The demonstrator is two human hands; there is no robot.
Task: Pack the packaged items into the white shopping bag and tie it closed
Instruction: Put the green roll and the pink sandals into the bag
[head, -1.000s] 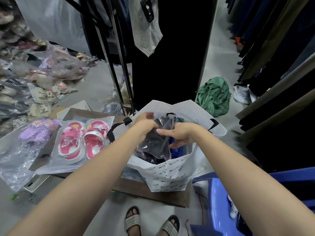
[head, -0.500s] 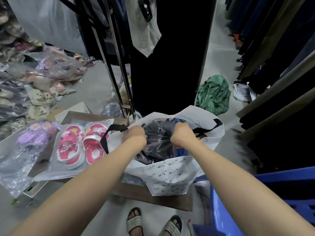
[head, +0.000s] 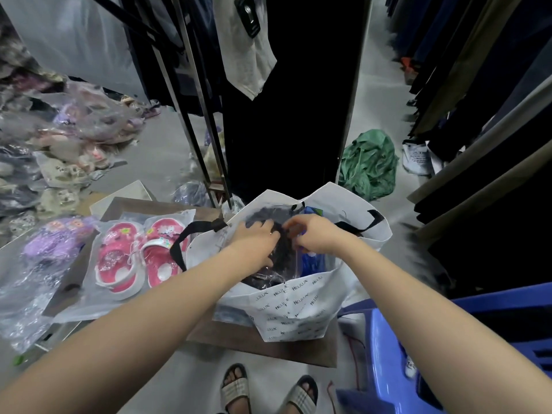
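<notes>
The white shopping bag [head: 301, 309] with black handles stands open on a brown board. A dark item in a clear plastic package [head: 277, 255] sits in its mouth, with a blue package [head: 313, 264] beside it. My left hand [head: 254, 237] rests on top of the dark package, fingers curled on it. My right hand [head: 310, 234] grips the same package from the right. A packaged pair of pink sandals [head: 140, 255] lies left of the bag, and a packaged purple pair [head: 50, 243] lies farther left.
A blue plastic stool [head: 448, 348] stands at the lower right. A metal clothes rack [head: 194, 115] and hanging dark clothes rise behind the bag. A green cloth heap [head: 369, 165] lies on the floor beyond. Several bagged shoes pile up at the left. My sandalled feet [head: 265, 389] are below.
Both hands have pushed the dark package lower into the white bag. The hands have come closer together on top of it.
</notes>
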